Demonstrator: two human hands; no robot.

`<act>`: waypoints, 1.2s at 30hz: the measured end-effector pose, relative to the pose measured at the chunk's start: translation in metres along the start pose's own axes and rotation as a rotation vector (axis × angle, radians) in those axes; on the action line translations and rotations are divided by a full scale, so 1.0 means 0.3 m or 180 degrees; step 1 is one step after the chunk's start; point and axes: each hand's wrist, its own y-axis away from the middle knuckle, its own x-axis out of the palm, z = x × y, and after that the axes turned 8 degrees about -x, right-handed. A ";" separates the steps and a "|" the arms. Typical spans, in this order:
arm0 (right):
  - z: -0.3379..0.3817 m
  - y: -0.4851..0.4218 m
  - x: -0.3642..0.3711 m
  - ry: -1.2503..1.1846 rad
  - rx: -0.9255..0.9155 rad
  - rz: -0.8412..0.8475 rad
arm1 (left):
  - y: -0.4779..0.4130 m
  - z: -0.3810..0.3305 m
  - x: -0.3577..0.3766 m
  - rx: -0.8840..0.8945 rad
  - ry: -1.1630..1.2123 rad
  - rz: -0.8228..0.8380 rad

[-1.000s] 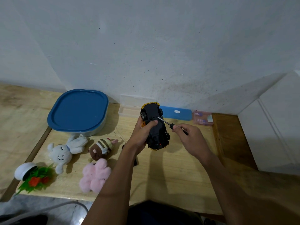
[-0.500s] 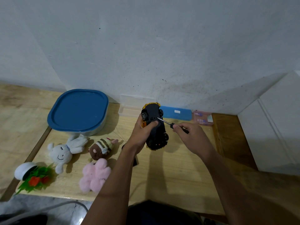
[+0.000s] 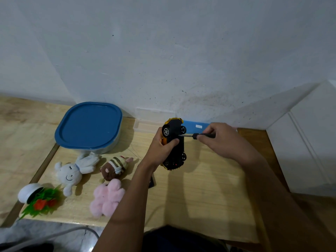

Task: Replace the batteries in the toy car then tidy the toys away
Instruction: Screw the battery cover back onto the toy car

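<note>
Right hand [image 3: 225,140] has lifted slightly, pinching the screwdriver [image 3: 194,136] level. My left hand [image 3: 160,151] grips the toy car [image 3: 175,128] over the table [image 3: 200,197], belly facing right, length running away from me; the tip's probably touching it.

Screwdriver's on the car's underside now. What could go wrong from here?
The screwdriver meets the toy car nearly sideways, so its tip may slip toward the thumb of the left hand below it. That hand alone holds the car above the table; pressure from the right hand could twist it, and a freed screw might drop.
</note>
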 end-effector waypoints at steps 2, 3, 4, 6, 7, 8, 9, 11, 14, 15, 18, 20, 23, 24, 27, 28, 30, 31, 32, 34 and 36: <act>0.008 -0.006 -0.003 0.0256 -0.0118 -0.0182 | 0.003 0.002 0.001 -0.0013 0.0018 0.0000; 0.015 -0.006 -0.002 0.0384 -0.0186 -0.0223 | 0.003 0.002 0.001 -0.0019 0.0020 0.0002; 0.017 -0.005 0.002 0.0454 -0.0243 -0.0211 | 0.004 0.000 0.000 -0.0030 0.0026 0.0007; 0.016 -0.003 0.000 0.0366 -0.0252 -0.0032 | 0.005 -0.003 -0.004 -0.0072 0.0060 0.0011; 0.016 -0.002 -0.005 0.0338 -0.0198 0.0133 | 0.006 -0.004 -0.007 -0.0097 0.0084 0.0015; 0.016 -0.004 -0.013 0.0423 -0.0166 0.0305 | 0.008 -0.005 -0.009 -0.0129 0.0110 0.0018; 0.014 -0.008 -0.022 0.0583 -0.0174 0.0442 | 0.009 -0.004 -0.011 -0.0160 0.0143 0.0020; 0.016 -0.017 -0.035 0.0712 -0.0261 0.0567 | 0.011 -0.002 -0.015 -0.0200 0.0204 0.0017; 0.018 -0.027 -0.041 0.0480 -0.0351 0.0481 | 0.011 -0.002 -0.018 -0.0223 0.0213 0.0019; 0.026 -0.029 -0.039 0.0467 -0.0350 0.0412 | 0.010 -0.002 -0.018 -0.0230 0.0217 0.0020; 0.053 -0.035 -0.029 0.0724 -0.0382 0.0175 | 0.010 -0.001 -0.022 -0.0252 0.0295 -0.0003; 0.062 -0.033 -0.025 0.0961 -0.0455 0.0157 | 0.011 -0.002 -0.025 -0.0245 0.0307 -0.0009; 0.061 -0.026 -0.028 0.0951 -0.0463 0.0318 | 0.010 -0.017 -0.033 -0.0214 0.0310 -0.0016; 0.060 -0.025 -0.027 0.0913 -0.0454 0.0367 | 0.007 -0.026 -0.037 -0.0198 0.0301 -0.0024; 0.065 -0.032 -0.029 0.0782 -0.0482 0.0183 | -0.005 -0.051 -0.045 -0.0118 0.0206 -0.0069; 0.069 -0.037 -0.032 0.0719 -0.0477 0.0042 | -0.009 -0.056 -0.049 -0.0094 0.0159 -0.0092; 0.078 -0.045 -0.036 0.0665 -0.0417 -0.0179 | -0.016 -0.062 -0.053 -0.0022 0.0037 -0.0120; 0.081 -0.047 -0.036 0.0741 -0.0388 -0.0211 | -0.018 -0.065 -0.054 0.0022 -0.0018 -0.0125; 0.085 -0.047 -0.034 0.0854 -0.0381 -0.0197 | -0.020 -0.067 -0.054 0.0057 -0.0063 -0.0134; 0.086 -0.039 -0.030 0.0880 -0.0408 -0.0082 | -0.023 -0.073 -0.054 0.0129 -0.0103 -0.0172; 0.089 -0.028 -0.030 0.0683 -0.0405 0.0083 | -0.025 -0.081 -0.057 0.0201 -0.0128 -0.0237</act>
